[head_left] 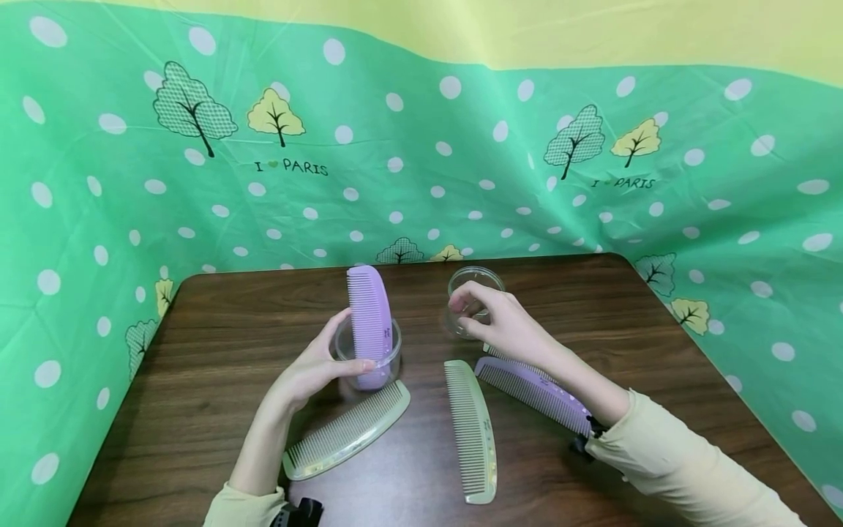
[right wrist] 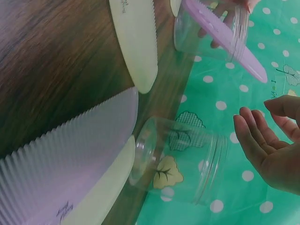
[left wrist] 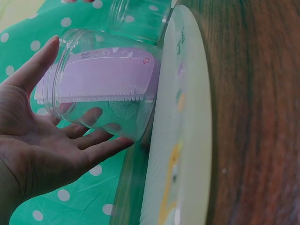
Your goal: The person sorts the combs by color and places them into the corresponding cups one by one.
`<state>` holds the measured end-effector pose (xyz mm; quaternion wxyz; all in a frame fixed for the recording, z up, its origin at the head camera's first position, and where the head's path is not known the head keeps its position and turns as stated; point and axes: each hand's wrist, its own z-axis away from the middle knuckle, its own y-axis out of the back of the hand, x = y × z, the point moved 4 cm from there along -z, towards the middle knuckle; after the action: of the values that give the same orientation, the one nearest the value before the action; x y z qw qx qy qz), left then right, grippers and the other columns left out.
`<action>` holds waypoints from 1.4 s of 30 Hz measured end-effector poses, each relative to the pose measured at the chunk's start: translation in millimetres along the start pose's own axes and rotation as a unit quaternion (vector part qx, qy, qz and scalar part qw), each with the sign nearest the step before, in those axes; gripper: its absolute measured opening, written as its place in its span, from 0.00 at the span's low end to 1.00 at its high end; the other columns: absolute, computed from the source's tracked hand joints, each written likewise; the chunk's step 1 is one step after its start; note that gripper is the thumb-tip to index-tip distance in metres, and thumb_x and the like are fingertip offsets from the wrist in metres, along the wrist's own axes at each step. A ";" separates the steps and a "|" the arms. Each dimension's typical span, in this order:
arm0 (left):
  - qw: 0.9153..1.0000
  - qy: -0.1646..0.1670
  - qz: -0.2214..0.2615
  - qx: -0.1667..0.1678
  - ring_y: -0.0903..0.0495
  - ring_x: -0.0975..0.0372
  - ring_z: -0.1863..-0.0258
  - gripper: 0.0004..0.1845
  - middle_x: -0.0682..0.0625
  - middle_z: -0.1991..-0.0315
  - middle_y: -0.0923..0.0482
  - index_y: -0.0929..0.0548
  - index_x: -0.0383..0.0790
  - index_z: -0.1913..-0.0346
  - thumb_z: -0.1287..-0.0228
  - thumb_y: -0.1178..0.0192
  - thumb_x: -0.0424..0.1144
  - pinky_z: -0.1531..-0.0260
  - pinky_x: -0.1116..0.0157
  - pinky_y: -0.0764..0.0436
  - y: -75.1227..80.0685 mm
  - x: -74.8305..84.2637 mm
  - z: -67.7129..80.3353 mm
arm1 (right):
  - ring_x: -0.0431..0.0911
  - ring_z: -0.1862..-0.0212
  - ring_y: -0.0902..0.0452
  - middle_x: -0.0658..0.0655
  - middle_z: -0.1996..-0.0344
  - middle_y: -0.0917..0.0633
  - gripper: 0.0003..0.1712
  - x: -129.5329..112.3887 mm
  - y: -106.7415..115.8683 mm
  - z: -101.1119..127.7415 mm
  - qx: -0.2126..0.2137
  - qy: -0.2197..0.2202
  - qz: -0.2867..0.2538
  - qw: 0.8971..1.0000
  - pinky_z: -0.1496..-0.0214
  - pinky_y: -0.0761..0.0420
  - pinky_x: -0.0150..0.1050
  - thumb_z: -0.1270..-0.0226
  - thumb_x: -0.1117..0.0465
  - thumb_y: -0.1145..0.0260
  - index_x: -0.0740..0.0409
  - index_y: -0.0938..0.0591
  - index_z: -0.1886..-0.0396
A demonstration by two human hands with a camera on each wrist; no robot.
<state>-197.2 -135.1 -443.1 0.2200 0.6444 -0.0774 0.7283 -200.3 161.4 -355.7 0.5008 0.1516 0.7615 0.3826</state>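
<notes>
A clear jar [head_left: 390, 353] [left wrist: 103, 108] stands left of centre on the table with a purple comb [head_left: 369, 311] [left wrist: 101, 75] upright inside it. My left hand [head_left: 316, 366] [left wrist: 47, 140] holds this jar, thumb at the front and fingers behind. To its right stands an empty clear jar [head_left: 476, 282] [right wrist: 183, 159]. My right hand [head_left: 503, 326] [right wrist: 267, 150] hovers at its rim with relaxed fingers, a small gap between them and the jar. The right wrist view also catches the far jar [right wrist: 206, 33] and its comb [right wrist: 234, 47].
Flat on the brown table [head_left: 658, 351] lie a cream comb [head_left: 349, 432] [left wrist: 183, 117] under my left hand, a cream comb [head_left: 470, 428] [right wrist: 136, 42] in the middle and a purple comb [head_left: 533, 391] [right wrist: 70, 159] under my right forearm, over another cream comb [right wrist: 103, 192]. Green dotted cloth [head_left: 421, 161] surrounds the table.
</notes>
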 end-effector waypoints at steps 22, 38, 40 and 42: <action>1.000 -0.001 0.000 0.003 0.55 0.48 0.17 0.55 0.47 0.18 0.49 0.49 0.55 0.18 0.43 0.24 0.42 0.22 0.35 0.55 1.1 -1.6 0.7 | 0.44 0.53 0.15 0.51 0.53 0.13 0.18 29.5 25.6 31.7 -0.050 -0.030 0.051 0.997 0.50 0.15 0.39 0.32 0.70 0.31 0.51 0.19 0.47; 1.000 0.002 -0.002 0.000 0.53 0.48 0.18 0.56 0.47 0.18 0.49 0.50 0.56 0.18 0.43 0.24 0.44 0.22 0.35 0.54 0.2 -0.6 -1.2 | 0.46 0.53 0.14 0.48 0.55 0.12 0.21 43.2 40.5 48.8 -0.054 -0.032 0.082 0.995 0.51 0.14 0.44 0.34 0.68 0.28 0.49 0.19 0.44; 1.000 0.002 0.000 0.001 0.52 0.49 0.18 0.55 0.47 0.18 0.48 0.49 0.55 0.18 0.43 0.24 0.43 0.22 0.36 0.55 0.0 -1.2 -1.1 | 0.46 0.53 0.14 0.48 0.55 0.12 0.21 43.6 41.1 50.3 -0.060 -0.031 0.085 0.994 0.52 0.14 0.43 0.34 0.68 0.28 0.49 0.19 0.43; 1.000 0.001 -0.001 0.001 0.52 0.49 0.18 0.55 0.47 0.18 0.48 0.49 0.55 0.18 0.43 0.24 0.43 0.21 0.36 0.54 -0.5 -1.9 -1.1 | 0.47 0.53 0.14 0.48 0.55 0.12 0.22 44.5 41.7 52.3 -0.064 -0.030 0.093 0.993 0.52 0.14 0.44 0.34 0.68 0.28 0.49 0.20 0.42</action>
<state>-197.9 -134.6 -445.2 0.2204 0.6441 -0.0758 0.7285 -180.8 238.8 -364.6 0.4945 0.2008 0.7028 0.4703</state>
